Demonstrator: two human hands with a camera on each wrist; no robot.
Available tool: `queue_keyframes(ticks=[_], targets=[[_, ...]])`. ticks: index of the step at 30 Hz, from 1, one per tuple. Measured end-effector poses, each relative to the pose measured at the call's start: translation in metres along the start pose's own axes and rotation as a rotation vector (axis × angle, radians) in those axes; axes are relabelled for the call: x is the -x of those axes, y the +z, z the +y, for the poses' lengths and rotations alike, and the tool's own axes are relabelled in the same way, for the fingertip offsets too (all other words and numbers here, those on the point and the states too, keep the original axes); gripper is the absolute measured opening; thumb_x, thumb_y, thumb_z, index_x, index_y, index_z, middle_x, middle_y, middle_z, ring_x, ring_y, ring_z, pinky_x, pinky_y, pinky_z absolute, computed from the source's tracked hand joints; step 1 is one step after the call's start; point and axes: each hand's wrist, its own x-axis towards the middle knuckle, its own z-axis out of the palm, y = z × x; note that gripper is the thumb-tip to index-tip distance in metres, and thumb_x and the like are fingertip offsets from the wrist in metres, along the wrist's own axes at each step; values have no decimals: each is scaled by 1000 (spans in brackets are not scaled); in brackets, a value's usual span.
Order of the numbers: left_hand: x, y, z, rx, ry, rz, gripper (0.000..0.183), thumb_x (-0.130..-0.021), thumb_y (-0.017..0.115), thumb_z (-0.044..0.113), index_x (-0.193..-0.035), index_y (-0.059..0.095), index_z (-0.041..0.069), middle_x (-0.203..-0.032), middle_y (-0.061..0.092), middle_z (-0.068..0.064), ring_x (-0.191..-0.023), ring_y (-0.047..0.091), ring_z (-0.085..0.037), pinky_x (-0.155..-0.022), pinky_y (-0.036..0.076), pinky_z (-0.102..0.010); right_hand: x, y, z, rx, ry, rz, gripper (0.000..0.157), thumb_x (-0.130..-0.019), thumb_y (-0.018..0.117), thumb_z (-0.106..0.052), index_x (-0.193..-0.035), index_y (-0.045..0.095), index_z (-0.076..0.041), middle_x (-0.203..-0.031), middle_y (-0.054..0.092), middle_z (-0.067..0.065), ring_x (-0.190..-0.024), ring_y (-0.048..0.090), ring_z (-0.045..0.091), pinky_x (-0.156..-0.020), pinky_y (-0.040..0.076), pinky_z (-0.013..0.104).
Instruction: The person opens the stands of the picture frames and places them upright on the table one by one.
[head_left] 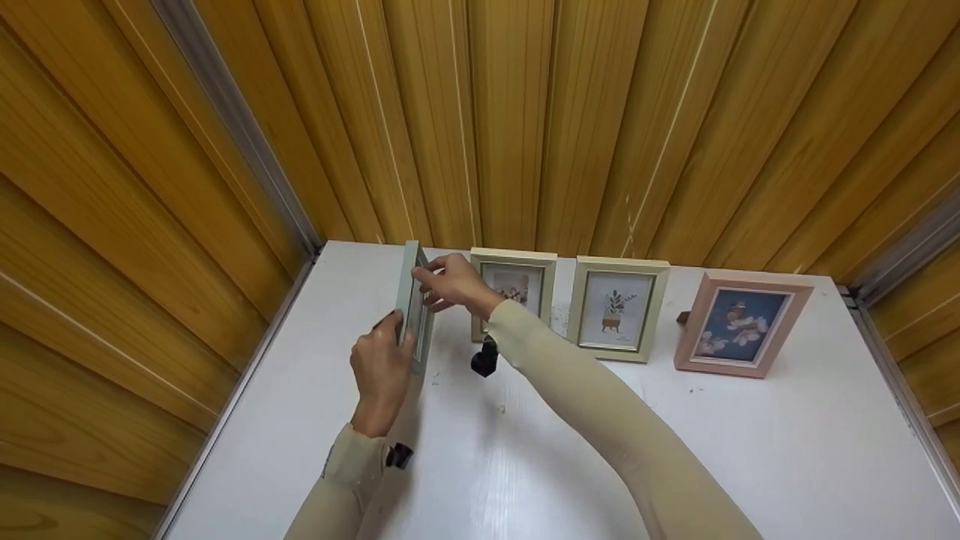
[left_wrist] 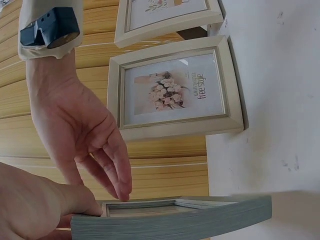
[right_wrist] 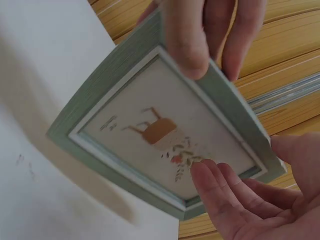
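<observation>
A grey-green picture frame (head_left: 408, 281) stands on edge, side-on in the head view. My left hand (head_left: 381, 367) grips its near edge, thumb over the front border in the right wrist view. On the far edge, my right hand (head_left: 456, 282) pinches the frame between thumb and fingers. Its fingertips (right_wrist: 204, 172) lie over the glass in the right wrist view. The picture (right_wrist: 160, 132) there shows an orange plant pot on legs with leaves. Beside my right hand stands a cream frame (left_wrist: 175, 130) with a pink flower print, partly hidden by my sleeve in the head view.
Farther right on the white table (head_left: 465, 465) stand a pale green frame (head_left: 652, 315) with a potted plant picture and a pink frame (head_left: 690, 337) with a bird and blossoms. A wood-panelled wall (head_left: 510, 127) runs behind, another panelled wall (head_left: 112, 300) at left.
</observation>
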Motion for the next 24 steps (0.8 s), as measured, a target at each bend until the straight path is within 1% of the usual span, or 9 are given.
queue_keyframes(ticks=[2,5,10,13,17,24], targets=[[1,2,2,1,18,4,33,-84,80,-3,-115,72,-12,-101,73,-28,-81,76,-35,-56,60,-43,0,1,-2,-16,3,6,46,-103,63,-30,-132,59,6,-118,69,28,-100,74,38,-79,62,42],[3,4,5,1,31,9,33,-83,81,-4,-114,72,-11,-100,74,-27,-79,76,-35,-54,60,-43,-1,2,-4,-22,9,24,43,-102,65,-28,-127,62,6,-110,72,24,-99,74,38,-80,61,44],[5,8,8,-36,59,20,33,-82,81,-6,-113,73,-11,-96,75,-26,-74,76,-34,-52,59,-41,-2,4,-5,-21,21,76,40,-100,68,-28,-120,64,6,-96,73,18,-89,76,32,-78,62,43],[6,9,9,-65,76,28,32,-82,81,-4,-113,74,-9,-94,76,-24,-72,76,-32,-52,59,-42,-2,5,-6,-24,26,111,37,-98,71,-27,-117,66,4,-92,73,16,-83,77,28,-73,62,40],[6,9,10,-52,70,18,31,-83,81,-3,-113,74,-9,-96,76,-23,-75,76,-31,-55,59,-42,-3,7,-7,-14,27,148,32,-97,73,-24,-114,68,2,-92,73,15,-79,76,23,-67,62,34],[7,7,13,12,62,-14,33,-83,81,-2,-114,73,-10,-103,75,-24,-86,76,-33,-61,61,-40,-4,7,-4,1,24,166,27,-97,73,-21,-110,69,2,-90,73,15,-78,76,24,-65,62,33]])
